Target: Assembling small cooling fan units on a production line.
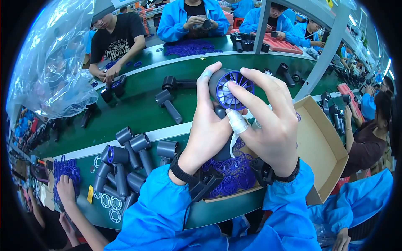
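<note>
A dark grey handheld fan (216, 82) is held up over the bench, its round head tilted toward me. My left hand (203, 134) wraps round the head from the left and below; the fan's handle is mostly hidden behind my hands. On the front of the head sits a purple spoked grille (226, 98). My right hand (274, 113) grips the grille, with fingertips on its rim and spokes and the white-wrapped thumb at its lower edge. Below both hands, a cardboard box holds several loose purple grilles (230, 184).
Several grey fan bodies (120, 175) are piled at left, beside white rings (114, 215). Other fans (169, 106) lie on the green conveyor (138, 111). An open carton (324, 146) stands at right. Plastic sheeting (50, 62) hangs upper left. A co-worker's hand (66, 190) reaches purple parts at left.
</note>
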Tool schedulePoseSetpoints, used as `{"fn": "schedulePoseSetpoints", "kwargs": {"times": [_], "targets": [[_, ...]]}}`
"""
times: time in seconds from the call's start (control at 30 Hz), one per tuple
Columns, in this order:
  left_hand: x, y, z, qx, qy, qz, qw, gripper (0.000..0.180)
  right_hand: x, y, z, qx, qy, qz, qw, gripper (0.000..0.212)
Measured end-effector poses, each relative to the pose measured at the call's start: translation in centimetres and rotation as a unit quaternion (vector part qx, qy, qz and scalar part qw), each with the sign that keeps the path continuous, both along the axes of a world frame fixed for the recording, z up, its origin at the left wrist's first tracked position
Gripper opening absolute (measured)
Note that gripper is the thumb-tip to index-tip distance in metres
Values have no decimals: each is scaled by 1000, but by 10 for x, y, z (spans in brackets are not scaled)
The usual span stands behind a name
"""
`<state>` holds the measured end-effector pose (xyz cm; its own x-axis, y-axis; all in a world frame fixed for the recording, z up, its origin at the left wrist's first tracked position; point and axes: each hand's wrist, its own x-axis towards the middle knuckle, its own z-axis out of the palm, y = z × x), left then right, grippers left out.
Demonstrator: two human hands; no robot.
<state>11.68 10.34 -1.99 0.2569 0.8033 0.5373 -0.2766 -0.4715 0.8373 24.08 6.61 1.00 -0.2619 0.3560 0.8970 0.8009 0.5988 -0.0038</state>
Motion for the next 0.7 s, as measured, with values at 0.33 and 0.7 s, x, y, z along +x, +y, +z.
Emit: {"fn": "schedulePoseSetpoints", "kwargs": {"times": [0.33,0.7], "targets": [[-1,0,-1,4,8,-29,1000,77,18,21,0,-5,-26,60,998,43],[-4,-2,7,-112,-81,-150,979,65,9,23,-15,-408,430,372,714,39]]}}
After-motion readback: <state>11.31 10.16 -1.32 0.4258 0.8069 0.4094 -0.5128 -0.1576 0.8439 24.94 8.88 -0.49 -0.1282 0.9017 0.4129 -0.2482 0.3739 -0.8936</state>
